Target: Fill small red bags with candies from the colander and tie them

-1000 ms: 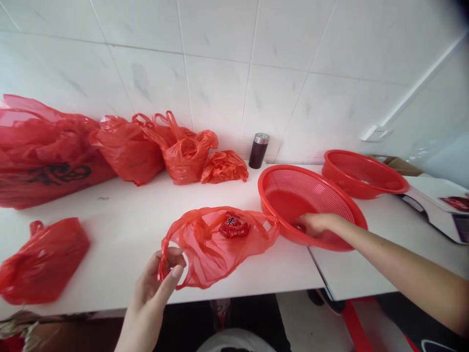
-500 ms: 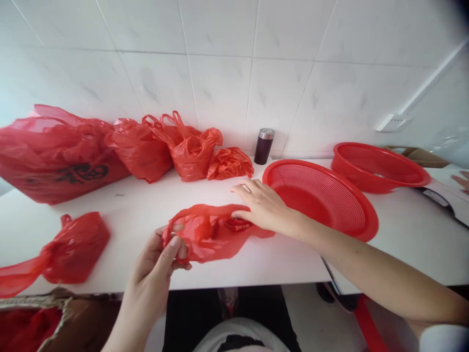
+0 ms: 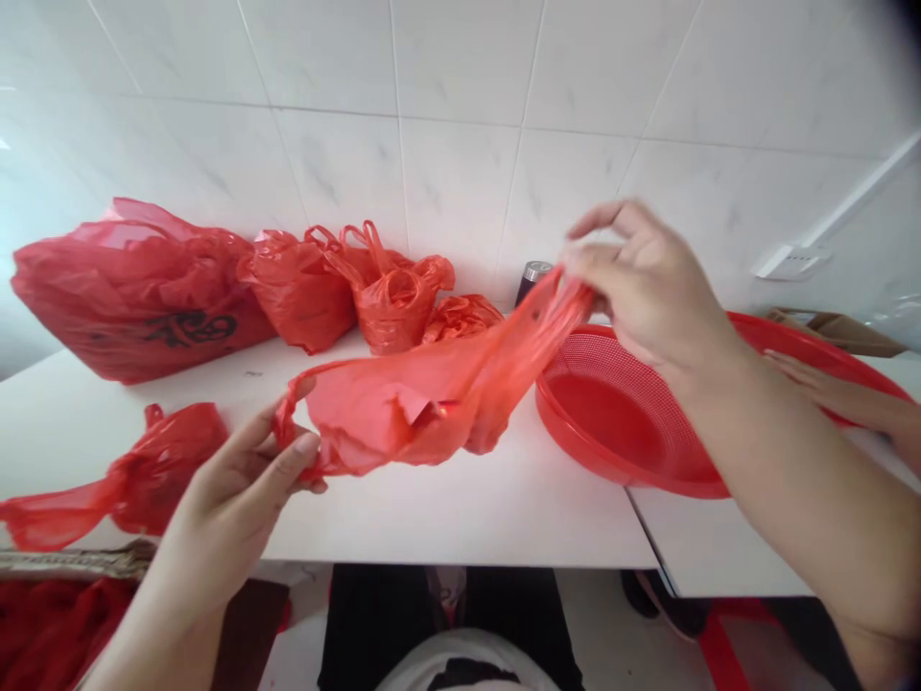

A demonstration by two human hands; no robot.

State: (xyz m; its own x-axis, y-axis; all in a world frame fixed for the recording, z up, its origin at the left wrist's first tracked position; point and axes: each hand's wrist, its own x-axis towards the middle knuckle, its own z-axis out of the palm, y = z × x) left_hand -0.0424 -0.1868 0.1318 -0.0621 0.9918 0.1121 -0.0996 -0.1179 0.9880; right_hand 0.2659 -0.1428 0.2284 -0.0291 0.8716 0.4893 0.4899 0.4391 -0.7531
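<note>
Between my two hands a thin red plastic bag (image 3: 403, 403) is stretched above the white table (image 3: 460, 518). My left hand (image 3: 251, 480) is closed on one end of it, thumb against fingers, with a loop around the fingertips. The other end is pinched high up by my right hand (image 3: 633, 278), slightly blurred. Something red with a printed sheen shows inside the bag; I cannot make out its kind. A knotted red bag (image 3: 169, 465) lies on the table left of my left hand. Below my right forearm stands a red perforated basket (image 3: 597, 413).
Along the tiled wall stand a large red bag with black lettering (image 3: 144, 297), several smaller red bags (image 3: 395, 302) and a dark tumbler (image 3: 533, 275). At the right, another person's hand (image 3: 813, 379) reaches over a second red basket (image 3: 763, 336). A box of red material (image 3: 64, 624) sits lower left.
My right hand has moved from the small item to the bag's right end and raised it. The bag has lifted off the table. Another person's hand has come over the far basket.
</note>
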